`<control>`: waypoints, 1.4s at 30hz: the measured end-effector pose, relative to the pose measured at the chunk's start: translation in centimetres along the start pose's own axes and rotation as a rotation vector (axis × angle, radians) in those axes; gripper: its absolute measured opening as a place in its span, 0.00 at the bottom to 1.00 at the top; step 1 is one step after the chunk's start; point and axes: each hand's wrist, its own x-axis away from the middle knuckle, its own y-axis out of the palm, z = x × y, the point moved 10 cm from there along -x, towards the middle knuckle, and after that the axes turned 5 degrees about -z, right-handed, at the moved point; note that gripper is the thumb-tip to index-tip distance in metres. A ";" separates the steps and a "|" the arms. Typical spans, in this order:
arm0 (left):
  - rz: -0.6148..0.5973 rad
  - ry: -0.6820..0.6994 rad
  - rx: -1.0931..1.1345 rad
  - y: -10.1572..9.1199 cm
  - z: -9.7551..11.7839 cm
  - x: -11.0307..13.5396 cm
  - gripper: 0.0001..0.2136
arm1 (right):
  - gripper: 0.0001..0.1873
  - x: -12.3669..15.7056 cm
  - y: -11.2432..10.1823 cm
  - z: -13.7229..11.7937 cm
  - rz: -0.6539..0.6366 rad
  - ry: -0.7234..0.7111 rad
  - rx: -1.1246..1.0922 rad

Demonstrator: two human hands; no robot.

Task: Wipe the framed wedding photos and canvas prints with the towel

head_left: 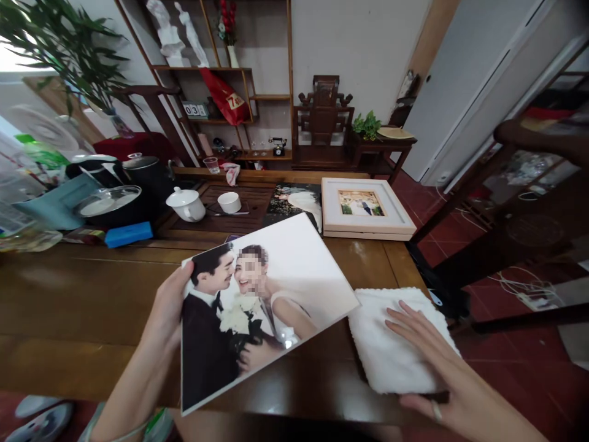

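White cloth beneath the right hand, photo panel in the left

Gripping the photo panel (322, 270) by its left edge, thumb on the front, the left hand (171, 304) holds it tilted above the wooden worktop (92, 288). The right hand (427, 356) lies spread on the white cloth (372, 337), fingers slightly apart; whether the panel's right corner touches the cloth, I cannot tell. Beyond, a pale picture frame (398, 212) lies flat beside a dark picture (283, 215). Farther left stand a lidded cup (188, 209) and a small white bowl (229, 202).
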 end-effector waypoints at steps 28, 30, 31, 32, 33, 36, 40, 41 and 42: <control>-0.318 0.100 -0.167 10.4 -6.0 -2.0 0.28 | 0.08 3.6 0.2 0.4 0.213 -0.101 0.273; -0.340 0.127 -0.190 11.1 -6.2 -2.2 0.27 | 0.07 2.8 -0.1 0.5 0.233 -0.044 0.304; -0.349 0.136 -0.204 11.4 -6.3 -2.3 0.27 | 0.05 2.6 -0.2 0.7 0.245 -0.029 0.322; -0.356 0.142 -0.216 11.7 -6.4 -2.5 0.27 | 0.05 2.3 -0.3 0.9 0.252 -0.022 0.345; -0.361 0.146 -0.226 12.0 -6.5 -2.6 0.27 | 0.06 2.2 -0.4 1.2 0.254 -0.018 0.372; -0.365 0.157 -0.253 12.6 -6.9 -2.9 0.25 | 0.08 2.1 -2.1 2.8 0.373 -0.001 0.431; -0.378 0.171 -0.297 13.3 -6.7 -2.7 0.22 | 0.10 2.5 -6.5 3.4 0.755 0.030 0.430; -0.403 0.166 -0.310 13.5 -6.6 -2.5 0.23 | 0.10 1.8 -6.6 2.9 0.762 -0.002 0.404; -0.445 0.159 -0.330 13.9 -6.6 -2.2 0.25 | 0.10 0.6 -6.4 2.2 0.728 -0.054 0.365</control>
